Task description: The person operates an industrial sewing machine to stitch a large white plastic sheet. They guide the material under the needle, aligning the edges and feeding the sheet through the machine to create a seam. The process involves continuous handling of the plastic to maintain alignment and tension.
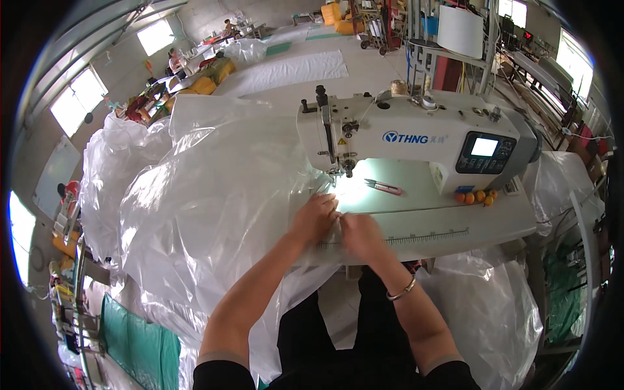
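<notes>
Both hands, left hand [314, 218] and right hand [359, 235], pinch the clear plastic sheet [214, 195] at six o'clock of the needle [348, 170]; light, slippery, probably best gripped near its edge.

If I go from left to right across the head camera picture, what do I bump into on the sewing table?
Clear plastic sheet → left hand → right hand → red snips → sewing machine's screen
</notes>
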The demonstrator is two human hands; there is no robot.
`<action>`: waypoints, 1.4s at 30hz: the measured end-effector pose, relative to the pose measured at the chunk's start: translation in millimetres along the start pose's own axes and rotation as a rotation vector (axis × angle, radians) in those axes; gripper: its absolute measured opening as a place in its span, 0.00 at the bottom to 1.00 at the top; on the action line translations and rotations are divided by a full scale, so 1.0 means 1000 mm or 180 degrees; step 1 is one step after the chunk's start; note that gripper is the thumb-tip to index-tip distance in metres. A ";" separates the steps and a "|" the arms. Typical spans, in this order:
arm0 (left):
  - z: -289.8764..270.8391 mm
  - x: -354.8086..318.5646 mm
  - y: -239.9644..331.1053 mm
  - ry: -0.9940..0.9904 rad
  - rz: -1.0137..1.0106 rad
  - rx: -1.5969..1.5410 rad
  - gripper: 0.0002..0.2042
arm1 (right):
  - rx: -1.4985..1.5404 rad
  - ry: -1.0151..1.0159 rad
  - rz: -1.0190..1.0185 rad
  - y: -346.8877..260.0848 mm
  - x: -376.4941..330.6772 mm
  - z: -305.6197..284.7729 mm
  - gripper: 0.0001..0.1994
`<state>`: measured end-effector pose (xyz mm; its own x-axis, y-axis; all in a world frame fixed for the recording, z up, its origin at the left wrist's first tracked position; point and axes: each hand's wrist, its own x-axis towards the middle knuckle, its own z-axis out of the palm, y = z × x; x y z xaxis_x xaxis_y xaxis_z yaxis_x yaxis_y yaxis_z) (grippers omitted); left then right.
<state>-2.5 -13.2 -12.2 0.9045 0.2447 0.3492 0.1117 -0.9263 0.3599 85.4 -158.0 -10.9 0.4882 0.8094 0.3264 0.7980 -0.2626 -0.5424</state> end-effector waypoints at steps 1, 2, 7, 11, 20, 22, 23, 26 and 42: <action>0.001 -0.003 0.002 0.0076 0.0032 0.0047 0.14 | 0.0098 0.0351 0.0005 0.012 0.008 -0.002 0.10; 0.001 -0.006 0.006 0.0152 0.0058 0.0094 0.14 | 0.0197 0.0698 0.0009 0.023 0.017 -0.004 0.11; -0.006 -0.004 0.009 0.0026 0.0081 0.0263 0.16 | 0.2381 0.0822 0.0953 0.038 0.075 -0.012 0.16; -0.005 -0.005 0.008 -0.0001 0.0094 0.0205 0.17 | 0.2327 0.0985 0.0883 0.047 0.091 0.004 0.16; -0.009 -0.008 0.016 -0.0075 0.0067 0.0340 0.17 | 0.1893 0.1317 0.0640 0.050 0.094 0.009 0.14; -0.010 -0.012 0.019 -0.0114 0.0040 0.0323 0.17 | 0.1792 0.1376 0.0558 0.049 0.093 0.007 0.14; -0.009 -0.014 0.018 -0.0111 0.0035 0.0293 0.17 | 0.1786 0.1370 0.0533 0.050 0.094 0.008 0.14; -0.010 -0.020 0.023 -0.0125 0.0032 0.0230 0.17 | 0.1749 0.1388 0.0477 0.054 0.095 0.012 0.14; 0.002 0.007 0.011 0.0393 -0.0816 0.0183 0.12 | -0.0765 0.0872 0.0138 0.099 0.037 -0.040 0.06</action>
<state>5.5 -22.2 -7.1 0.7873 0.5027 0.3571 0.3565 -0.8436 0.4016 197.0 -175.4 -21.5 0.5738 0.6326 0.5201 0.8189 -0.4357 -0.3735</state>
